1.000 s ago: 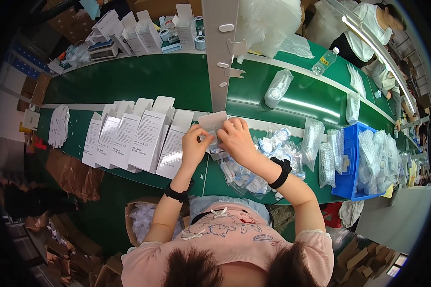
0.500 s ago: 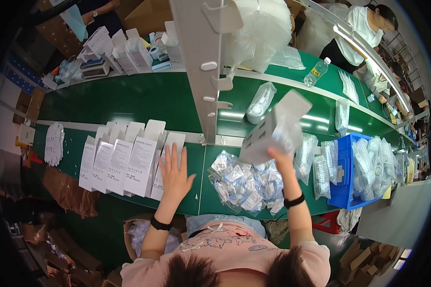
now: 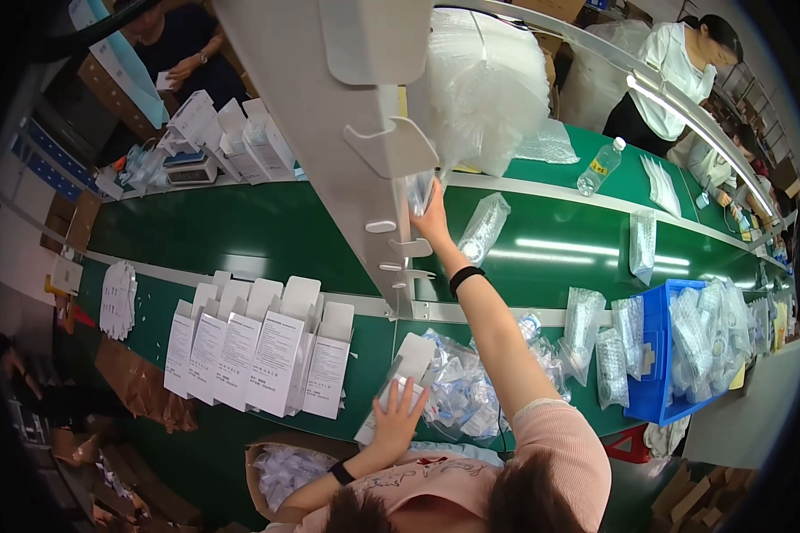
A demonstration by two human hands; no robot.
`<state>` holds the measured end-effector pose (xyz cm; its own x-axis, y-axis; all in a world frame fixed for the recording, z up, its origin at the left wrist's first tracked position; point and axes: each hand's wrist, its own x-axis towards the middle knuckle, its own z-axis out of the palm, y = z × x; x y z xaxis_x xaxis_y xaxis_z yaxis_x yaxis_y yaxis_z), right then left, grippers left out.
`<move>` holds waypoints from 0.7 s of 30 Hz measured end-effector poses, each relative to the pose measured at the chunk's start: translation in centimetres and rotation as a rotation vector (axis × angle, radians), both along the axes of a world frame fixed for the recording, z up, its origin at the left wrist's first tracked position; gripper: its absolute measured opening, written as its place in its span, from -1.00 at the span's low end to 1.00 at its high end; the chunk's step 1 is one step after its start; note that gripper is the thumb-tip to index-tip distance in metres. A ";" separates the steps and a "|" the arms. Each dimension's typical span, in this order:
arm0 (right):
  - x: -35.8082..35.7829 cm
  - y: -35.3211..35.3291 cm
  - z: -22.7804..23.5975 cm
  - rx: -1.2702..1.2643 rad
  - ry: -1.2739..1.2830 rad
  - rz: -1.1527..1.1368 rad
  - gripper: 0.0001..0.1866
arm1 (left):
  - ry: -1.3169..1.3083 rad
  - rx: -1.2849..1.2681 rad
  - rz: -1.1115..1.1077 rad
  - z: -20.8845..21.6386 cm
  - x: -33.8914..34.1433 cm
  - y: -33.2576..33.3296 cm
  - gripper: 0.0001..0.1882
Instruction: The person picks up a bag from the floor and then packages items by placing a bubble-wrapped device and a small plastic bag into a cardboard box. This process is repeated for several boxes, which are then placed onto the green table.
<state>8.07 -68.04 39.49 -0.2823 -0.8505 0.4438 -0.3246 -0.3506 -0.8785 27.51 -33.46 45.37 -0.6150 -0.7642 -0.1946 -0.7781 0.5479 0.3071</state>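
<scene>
My left hand [image 3: 397, 416] lies with its fingers spread on a white carton [image 3: 411, 358] that has its end flap raised, at the near edge of the green bench. Beside it spreads a pile of small clear bags [image 3: 471, 391] with white and blue contents. Far across the bench, my right hand [image 3: 431, 216] is closed on a clear plastic package [image 3: 420, 191], partly hidden by the grey post. Left of my left hand stands a row of printed white cartons [image 3: 280, 360] with open flaps.
A grey upright post [image 3: 329, 151] with hooks rises mid-bench. At right sits a blue bin [image 3: 653, 355] of bubble-wrapped packages, with more bubble-wrap pouches [image 3: 582, 330] beside it. A plastic bottle [image 3: 601, 167] stands farther back. Other people work across the bench.
My right hand no longer holds a white carton and has reached far forward to a clear package. My left hand has moved from the carton row to a carton nearer me. The view has shifted.
</scene>
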 end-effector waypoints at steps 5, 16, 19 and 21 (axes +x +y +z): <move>-0.1 3.5 0.8 0.283 0.815 -0.092 0.06 | 0.346 0.228 0.267 -2.4 2.0 -3.6 0.05; -7.7 2.6 -1.4 0.992 0.254 -0.326 -0.05 | 0.985 0.825 0.480 -6.9 3.4 -6.6 -0.01; -7.8 4.7 -1.7 0.760 -0.151 -0.299 -0.11 | 0.864 0.509 0.369 -2.5 2.8 -7.3 -0.02; -9.0 7.0 -1.0 0.332 -0.635 -0.202 -0.18 | 0.804 0.364 0.297 0.4 2.0 -7.8 -0.03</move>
